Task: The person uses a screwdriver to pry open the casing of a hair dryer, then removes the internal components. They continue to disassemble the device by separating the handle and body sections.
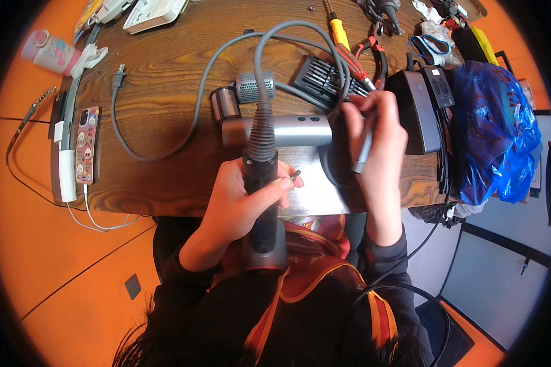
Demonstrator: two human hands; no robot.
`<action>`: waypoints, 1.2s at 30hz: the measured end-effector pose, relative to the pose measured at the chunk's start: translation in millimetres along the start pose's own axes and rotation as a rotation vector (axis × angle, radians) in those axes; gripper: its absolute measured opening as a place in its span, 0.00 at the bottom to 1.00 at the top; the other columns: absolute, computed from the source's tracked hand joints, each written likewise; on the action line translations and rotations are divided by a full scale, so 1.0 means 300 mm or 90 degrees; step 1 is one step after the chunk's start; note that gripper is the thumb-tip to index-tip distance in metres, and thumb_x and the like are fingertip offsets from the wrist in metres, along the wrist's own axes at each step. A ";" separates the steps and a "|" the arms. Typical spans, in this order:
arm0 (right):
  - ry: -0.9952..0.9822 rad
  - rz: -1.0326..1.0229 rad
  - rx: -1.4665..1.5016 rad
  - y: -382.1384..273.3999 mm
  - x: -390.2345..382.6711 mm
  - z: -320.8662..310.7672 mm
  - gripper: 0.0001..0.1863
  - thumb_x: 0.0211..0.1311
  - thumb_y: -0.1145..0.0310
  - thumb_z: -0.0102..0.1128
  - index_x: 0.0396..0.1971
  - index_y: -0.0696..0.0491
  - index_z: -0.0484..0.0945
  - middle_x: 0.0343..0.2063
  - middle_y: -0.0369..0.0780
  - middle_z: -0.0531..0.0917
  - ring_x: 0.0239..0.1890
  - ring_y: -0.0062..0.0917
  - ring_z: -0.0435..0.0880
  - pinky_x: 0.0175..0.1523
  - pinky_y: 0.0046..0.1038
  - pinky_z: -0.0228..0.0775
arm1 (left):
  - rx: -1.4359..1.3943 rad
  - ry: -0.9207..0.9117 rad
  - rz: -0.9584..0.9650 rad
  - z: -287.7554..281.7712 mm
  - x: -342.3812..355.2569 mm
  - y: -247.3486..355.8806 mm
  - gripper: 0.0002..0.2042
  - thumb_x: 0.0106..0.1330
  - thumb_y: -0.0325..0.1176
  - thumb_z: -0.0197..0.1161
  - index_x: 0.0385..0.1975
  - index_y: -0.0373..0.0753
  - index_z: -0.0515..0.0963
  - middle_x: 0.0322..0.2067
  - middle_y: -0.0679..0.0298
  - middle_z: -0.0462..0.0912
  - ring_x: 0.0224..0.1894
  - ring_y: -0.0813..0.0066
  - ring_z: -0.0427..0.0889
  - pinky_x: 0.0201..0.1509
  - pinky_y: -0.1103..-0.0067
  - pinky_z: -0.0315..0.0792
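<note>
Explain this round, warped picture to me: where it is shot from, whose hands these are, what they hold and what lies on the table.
The picture comes from a wide fisheye camera worn on a person's head, looking down, so straight edges bend and the corners go black. There is no machine, only the person's two bare hands.

The left hand grips the dark handle of a grey hair dryer, whose grey cord loops across the wooden table. The right hand holds a slim silver screwdriver at the dryer's end.

Also on the table: a perforated metal cap, a black case of screwdriver bits, red-handled pliers, a phone in a patterned case and a blue plastic bag at the right edge.
</note>
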State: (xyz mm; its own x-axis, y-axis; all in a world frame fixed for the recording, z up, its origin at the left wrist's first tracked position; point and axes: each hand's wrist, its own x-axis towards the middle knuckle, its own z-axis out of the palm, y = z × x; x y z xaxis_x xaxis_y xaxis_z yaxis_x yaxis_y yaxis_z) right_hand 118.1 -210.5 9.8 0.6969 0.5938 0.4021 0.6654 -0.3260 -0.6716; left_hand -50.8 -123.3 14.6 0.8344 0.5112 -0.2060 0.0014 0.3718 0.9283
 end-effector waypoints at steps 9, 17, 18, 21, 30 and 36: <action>-0.210 -0.074 0.253 -0.065 0.004 0.084 0.09 0.53 0.79 0.55 0.28 0.56 0.63 0.21 0.45 0.75 0.22 0.40 0.75 0.28 0.29 0.67 | -0.028 0.033 0.016 -0.020 -0.018 0.001 0.02 0.55 0.22 0.57 0.26 0.32 0.72 0.24 0.62 0.77 0.27 0.78 0.77 0.33 0.82 0.69; -0.224 -0.286 0.280 -0.100 -0.084 0.004 0.15 0.44 0.84 0.61 0.19 0.53 0.62 0.27 0.46 0.80 0.28 0.29 0.80 0.31 0.24 0.70 | -0.033 0.030 -0.003 -0.024 -0.026 0.007 0.02 0.56 0.23 0.56 0.27 0.31 0.73 0.26 0.61 0.78 0.23 0.81 0.74 0.27 0.85 0.68; -0.213 -0.296 0.286 -0.100 -0.085 0.004 0.15 0.43 0.85 0.61 0.19 0.53 0.62 0.27 0.46 0.80 0.27 0.29 0.80 0.31 0.24 0.69 | -0.021 0.025 0.005 -0.025 -0.026 0.006 0.02 0.56 0.23 0.56 0.27 0.31 0.73 0.26 0.61 0.78 0.23 0.81 0.74 0.27 0.85 0.67; -0.175 -0.302 0.332 -0.109 -0.091 0.002 0.15 0.39 0.85 0.61 0.19 0.54 0.63 0.24 0.46 0.80 0.25 0.29 0.79 0.28 0.23 0.68 | -0.005 0.022 0.018 -0.027 -0.028 0.003 0.02 0.56 0.23 0.56 0.27 0.31 0.73 0.26 0.61 0.78 0.23 0.82 0.75 0.28 0.85 0.67; -0.074 -0.119 0.198 -0.053 -0.006 -0.074 0.16 0.45 0.83 0.63 0.20 0.55 0.62 0.23 0.41 0.81 0.31 0.22 0.81 0.33 0.20 0.72 | 0.019 0.039 -0.010 -0.018 -0.031 0.016 0.04 0.55 0.21 0.54 0.28 0.31 0.75 0.31 0.59 0.80 0.24 0.82 0.75 0.29 0.86 0.68; -0.011 -0.042 0.178 0.140 0.176 0.010 0.14 0.46 0.83 0.61 0.22 0.56 0.63 0.21 0.39 0.81 0.31 0.17 0.81 0.34 0.17 0.70 | 0.022 0.027 -0.003 -0.023 -0.030 0.020 0.04 0.55 0.20 0.52 0.27 0.31 0.74 0.33 0.58 0.80 0.24 0.82 0.75 0.29 0.85 0.69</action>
State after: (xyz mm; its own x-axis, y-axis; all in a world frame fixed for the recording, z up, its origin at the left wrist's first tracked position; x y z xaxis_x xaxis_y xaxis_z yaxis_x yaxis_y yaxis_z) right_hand 182.0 -190.6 0.8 0.6484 0.6198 0.4421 0.6076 -0.0714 -0.7910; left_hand -62.2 -120.3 19.8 0.8104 0.5418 -0.2227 0.0250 0.3478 0.9372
